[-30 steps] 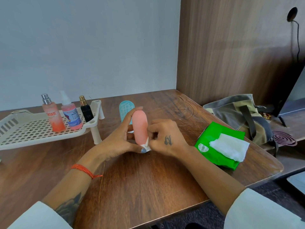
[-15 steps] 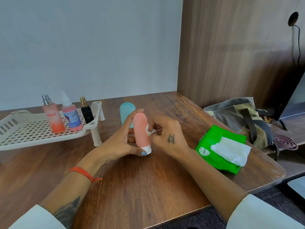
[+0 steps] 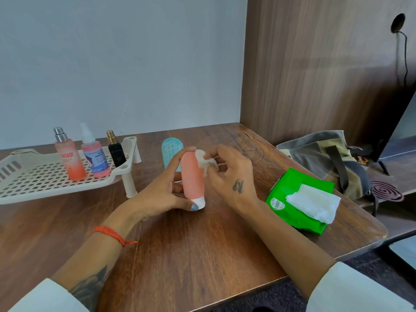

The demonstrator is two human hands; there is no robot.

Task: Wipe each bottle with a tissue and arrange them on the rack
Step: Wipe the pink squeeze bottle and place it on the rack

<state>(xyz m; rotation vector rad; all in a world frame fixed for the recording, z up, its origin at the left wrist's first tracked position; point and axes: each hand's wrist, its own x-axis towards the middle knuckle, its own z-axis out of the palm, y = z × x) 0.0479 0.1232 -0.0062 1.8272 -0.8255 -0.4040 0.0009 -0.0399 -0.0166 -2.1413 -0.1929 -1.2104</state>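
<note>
My left hand grips a pink squeeze bottle that stands cap-down on the wooden table. My right hand pinches a small crumpled tissue against the bottle's upper right side. A light blue squeeze bottle stands just behind the pink one, partly hidden by it. The cream perforated rack sits at the left and holds three bottles: a peach spray bottle, a pink spray bottle with a blue label and a small black bottle with a gold cap.
A green tissue pack with a white tissue sticking out lies to the right of my hands. Beyond it a grey and olive bag rests by the wooden side panel, beside a dark mosquito coil. The table's rounded front corner is at the right.
My right hand has moved the tissue up the pink bottle, from its white cap to near the top. My left hand keeps the same hold on the bottle.
</note>
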